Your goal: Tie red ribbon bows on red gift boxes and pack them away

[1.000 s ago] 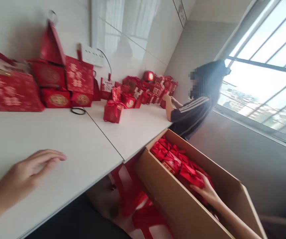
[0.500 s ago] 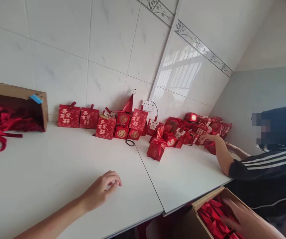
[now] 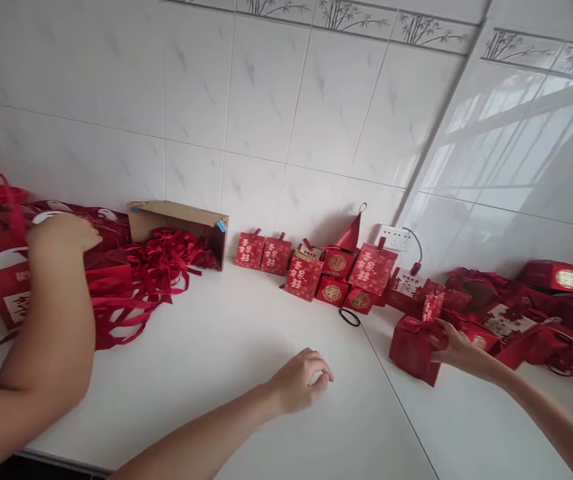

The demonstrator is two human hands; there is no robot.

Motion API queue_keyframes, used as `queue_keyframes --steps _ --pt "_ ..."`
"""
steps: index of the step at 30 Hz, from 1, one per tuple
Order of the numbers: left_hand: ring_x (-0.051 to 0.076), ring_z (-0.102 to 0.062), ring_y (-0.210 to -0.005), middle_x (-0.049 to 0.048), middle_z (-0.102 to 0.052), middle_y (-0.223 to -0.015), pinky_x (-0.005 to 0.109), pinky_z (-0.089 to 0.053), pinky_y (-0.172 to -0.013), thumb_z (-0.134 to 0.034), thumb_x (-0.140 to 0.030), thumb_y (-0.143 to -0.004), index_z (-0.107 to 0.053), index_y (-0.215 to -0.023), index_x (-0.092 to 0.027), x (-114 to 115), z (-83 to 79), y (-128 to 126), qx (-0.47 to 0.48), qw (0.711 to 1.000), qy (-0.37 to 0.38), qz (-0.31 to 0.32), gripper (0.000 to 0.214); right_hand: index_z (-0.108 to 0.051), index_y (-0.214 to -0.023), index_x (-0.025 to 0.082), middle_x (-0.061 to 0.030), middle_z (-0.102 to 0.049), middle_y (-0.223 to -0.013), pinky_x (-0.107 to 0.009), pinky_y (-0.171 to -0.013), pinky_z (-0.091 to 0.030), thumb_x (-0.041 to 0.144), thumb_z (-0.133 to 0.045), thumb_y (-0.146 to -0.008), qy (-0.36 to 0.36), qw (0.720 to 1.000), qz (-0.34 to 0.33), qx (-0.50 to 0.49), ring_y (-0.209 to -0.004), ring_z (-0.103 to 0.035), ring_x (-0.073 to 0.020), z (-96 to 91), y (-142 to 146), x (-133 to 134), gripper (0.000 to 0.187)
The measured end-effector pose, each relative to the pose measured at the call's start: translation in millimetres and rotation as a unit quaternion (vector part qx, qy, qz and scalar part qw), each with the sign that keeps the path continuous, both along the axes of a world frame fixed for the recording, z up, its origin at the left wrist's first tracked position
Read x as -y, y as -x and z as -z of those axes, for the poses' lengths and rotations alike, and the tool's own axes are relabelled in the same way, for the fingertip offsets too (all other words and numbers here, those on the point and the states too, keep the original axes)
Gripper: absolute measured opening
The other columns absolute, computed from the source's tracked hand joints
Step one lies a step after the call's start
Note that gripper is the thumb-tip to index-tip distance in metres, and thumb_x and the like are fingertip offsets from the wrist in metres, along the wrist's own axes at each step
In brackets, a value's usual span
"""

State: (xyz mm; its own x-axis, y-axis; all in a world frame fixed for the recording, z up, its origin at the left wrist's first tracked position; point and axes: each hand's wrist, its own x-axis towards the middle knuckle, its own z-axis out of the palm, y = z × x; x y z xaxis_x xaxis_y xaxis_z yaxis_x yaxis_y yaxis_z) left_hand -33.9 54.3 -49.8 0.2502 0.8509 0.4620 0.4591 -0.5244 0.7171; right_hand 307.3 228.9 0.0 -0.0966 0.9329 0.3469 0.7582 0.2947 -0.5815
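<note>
Head view. Grips ribboned red box (image 3: 411, 347) with right hand (image 3: 459, 348), on table (image 3: 216, 360) right of seam. Rests left hand (image 3: 299, 381) curled, empty, on table. Looks partway: boxes (image 3: 304, 275) lined along wall, ribbons (image 3: 161, 267) heaped loose.

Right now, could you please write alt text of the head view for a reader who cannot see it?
The person's right hand grips a ribboned red gift box on a white table, while the left hand rests curled nearby. Red boxes line the tiled wall; another person's arm reaches among red bags at left.
</note>
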Motion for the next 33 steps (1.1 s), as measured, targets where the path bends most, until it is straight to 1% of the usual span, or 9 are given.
queue_keyframes --steps 3,6,10,12,15,18,21,24,33 --pt "0.02 -0.06 -0.102 0.0051 -0.062 -0.109 0.031 -0.052 -0.08 -0.047 -0.028 -0.082 -0.058 -0.107 -0.034 -6.6 2.3 0.0 0.037 0.998 0.017 -0.041 0.029 -0.047 -0.121 0.024 -0.0123 -0.057 -0.103 -0.052 -0.085 -0.046 0.04 -0.073 -0.046 -0.034 0.998 -0.035 0.039 -0.109 -0.053 -0.0382 -12.6 48.3 18.7 0.081" --pt "0.026 -0.051 -0.117 0.0139 -0.05 -0.128 0.041 -0.048 -0.091 -0.048 -0.038 -0.083 -0.045 -0.123 -0.022 -17.7 0.7 7.3 0.14 0.983 0.042 -0.11 0.043 -0.034 -0.131 0.017 -0.016 -0.049 -0.116 -0.053 -0.091 -0.044 0.049 -0.069 -0.055 -0.137 0.984 -0.108 -0.031 -0.114 -0.047 -0.0361 -11.0 126.2 46.3 0.09" --pt "0.028 -0.042 -0.127 0.0153 -0.045 -0.134 0.043 -0.038 -0.101 -0.043 -0.048 -0.085 -0.036 -0.129 -0.019 -34.2 -6.0 29.2 0.292 0.934 0.077 -0.192 0.053 -0.018 -0.139 0.015 -0.0181 -0.042 -0.119 -0.053 -0.087 -0.047 0.048 -0.072 -0.06 -0.217 0.961 -0.107 -0.135 -0.11 -0.047 -0.0338 27.3 219.8 70.9 0.101" --pt "0.028 -0.041 -0.128 0.0142 -0.046 -0.135 0.042 -0.035 -0.105 -0.043 -0.052 -0.085 -0.037 -0.128 -0.019 -40.1 -9.1 37.9 0.318 0.923 0.091 -0.195 0.055 -0.015 -0.139 0.017 -0.0168 -0.042 -0.116 -0.055 -0.088 -0.047 0.046 -0.073 -0.062 -0.193 0.965 -0.118 -0.134 -0.109 -0.047 -0.034 49.9 244.2 80.2 0.1" --pt "0.028 -0.044 -0.126 0.0137 -0.047 -0.134 0.041 -0.038 -0.103 -0.052 -0.051 -0.08 -0.039 -0.124 -0.019 -44.5 -10.0 42.7 0.318 0.926 0.09 -0.183 0.056 -0.013 -0.14 0.018 -0.0188 -0.039 -0.121 -0.055 -0.088 -0.048 0.048 -0.073 -0.063 -0.145 0.96 -0.198 -0.136 -0.115 -0.044 -0.0355 69.8 248.8 94.9 0.101" --pt "0.028 -0.049 -0.121 0.0136 -0.049 -0.13 0.041 -0.043 -0.099 -0.06 -0.046 -0.074 -0.035 -0.124 -0.019 -45.5 -7.5 43.5 0.31 0.931 0.086 -0.174 0.063 -0.009 -0.14 0.018 -0.018 -0.039 -0.122 -0.049 -0.084 -0.052 0.055 -0.063 -0.072 -0.073 0.937 -0.275 -0.202 -0.116 -0.044 -0.0314 67.6 233.4 105.1 0.094" --pt "0.026 -0.047 -0.123 0.0122 -0.042 -0.136 0.04 -0.041 -0.102 -0.064 -0.038 -0.07 -0.028 -0.13 -0.022 -45.1 -6.0 46.9 0.292 0.945 0.078 -0.123 0.071 -0.023 -0.129 0.021 -0.01 -0.05 -0.104 -0.04 -0.073 -0.054 0.056 -0.041 -0.086 0.024 0.92 -0.25 -0.3 -0.098 -0.055 -0.0236 55.0 219.8 104.8 0.059" --pt "0.025 -0.048 -0.122 0.0125 -0.036 -0.141 0.038 -0.043 -0.1 -0.065 -0.032 -0.068 -0.02 -0.136 -0.025 -43.7 -8.0 51.7 0.253 0.962 0.081 -0.061 0.081 -0.04 -0.095 0.023 -0.0037 -0.054 -0.09 -0.034 -0.064 -0.051 0.057 -0.04 -0.085 0.045 0.921 -0.23 -0.312 -0.077 -0.057 -0.0182 44.9 213.0 100.3 0.036" --pt "0.028 -0.045 -0.125 0.0144 -0.041 -0.136 0.039 -0.043 -0.1 -0.064 -0.029 -0.069 -0.025 -0.133 -0.021 -35.6 -17.5 48.1 0.178 0.981 0.046 -0.061 0.076 -0.037 -0.064 0.023 0.0006 -0.05 -0.064 -0.032 -0.058 -0.047 0.058 -0.044 -0.081 0.053 0.944 -0.2 -0.256 -0.061 -0.052 -0.0162 36.0 211.1 100.9 0.04"
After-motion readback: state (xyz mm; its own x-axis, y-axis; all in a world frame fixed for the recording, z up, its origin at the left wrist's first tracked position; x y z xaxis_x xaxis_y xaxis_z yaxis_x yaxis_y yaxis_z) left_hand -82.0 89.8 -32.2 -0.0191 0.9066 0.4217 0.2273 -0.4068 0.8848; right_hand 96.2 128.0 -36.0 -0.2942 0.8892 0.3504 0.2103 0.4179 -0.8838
